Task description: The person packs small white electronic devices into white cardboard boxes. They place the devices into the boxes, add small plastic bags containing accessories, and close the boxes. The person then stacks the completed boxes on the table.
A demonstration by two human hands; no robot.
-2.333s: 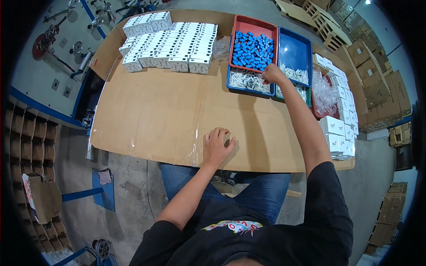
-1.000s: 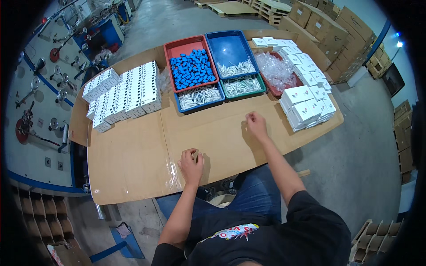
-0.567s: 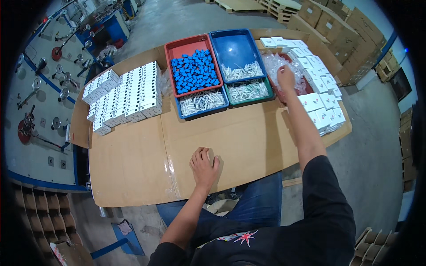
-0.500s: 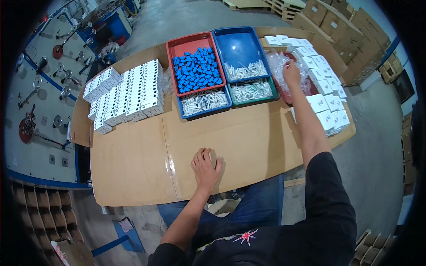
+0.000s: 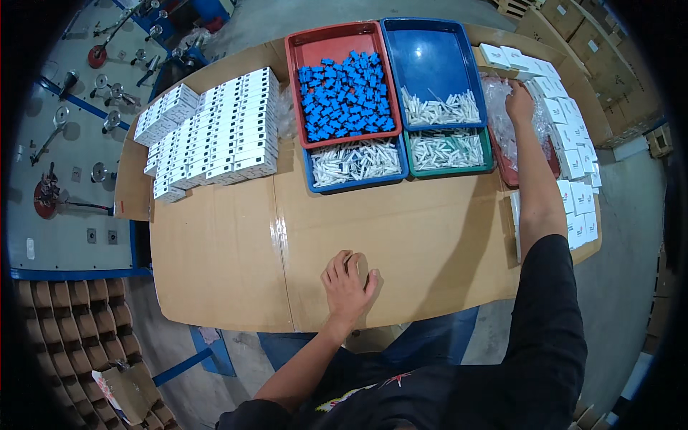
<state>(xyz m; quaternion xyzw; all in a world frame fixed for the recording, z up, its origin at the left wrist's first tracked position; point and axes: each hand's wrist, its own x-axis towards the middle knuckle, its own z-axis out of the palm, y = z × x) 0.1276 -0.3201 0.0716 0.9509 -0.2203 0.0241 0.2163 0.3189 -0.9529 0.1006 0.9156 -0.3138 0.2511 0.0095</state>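
My left hand (image 5: 347, 287) lies on the cardboard tabletop (image 5: 222, 265) near its front edge, palm down, fingers apart, holding nothing. My right arm reaches to the far right, where my right hand (image 5: 521, 104) is over clear crinkled plastic (image 5: 498, 104) in a red tray (image 5: 507, 177). Its fingers point down at the plastic beside white boxes; their tips are hidden, so any grip is unclear. Left of that hand, a blue tray (image 5: 430, 54) holds white slim pieces (image 5: 451, 110). More such pieces fill a green tray (image 5: 448, 152) and another blue tray (image 5: 355, 163) in front.
A red tray (image 5: 333, 39) holds many small blue parts (image 5: 344, 97). Rows of white boxes (image 5: 222, 136) stand at the left, and flat white boxes (image 5: 566, 115) are stacked at the right. Cardboard flaps border the table. A panel with metal fittings (image 5: 79, 201) stands farther left.
My right hand has moved farther along the plastic toward the white boxes at the back right. My left hand stays on the cardboard. The whole view has shifted slightly.
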